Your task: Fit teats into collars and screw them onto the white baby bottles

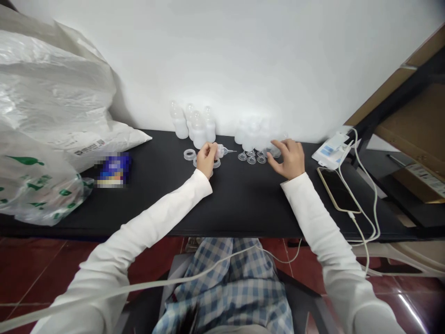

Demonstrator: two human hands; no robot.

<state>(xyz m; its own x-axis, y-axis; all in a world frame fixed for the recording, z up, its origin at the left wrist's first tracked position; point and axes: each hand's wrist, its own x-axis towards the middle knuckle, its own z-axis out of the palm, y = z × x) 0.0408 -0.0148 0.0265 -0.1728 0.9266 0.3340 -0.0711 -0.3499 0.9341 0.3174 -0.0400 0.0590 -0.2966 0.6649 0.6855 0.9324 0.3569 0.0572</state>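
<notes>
My left hand (206, 160) pinches a small clear bottle nipple (222, 151) seated in a ring, its thin pointed tip aimed right. Below and beside that hand lie several translucent collar rings (189, 154), partly covered by the fingers. My right hand (288, 158) is open, thumb and fingers apart, at the right end of a group of clear round-based nipples (251, 160) lying on the table. Just behind them is a cluster of milky bottles or covers (253, 132), blurred against the wall. Several white feeding bottles (199, 132) with clear domed caps stand behind my left hand.
The black table (243, 204) meets a white wall. At the left are large plastic bags (52, 93) and a blurred blue packet (114, 169). A charging phone (339, 190), a white power strip (332, 150) and loose cables lie right. One cable (139, 287) crosses my lap.
</notes>
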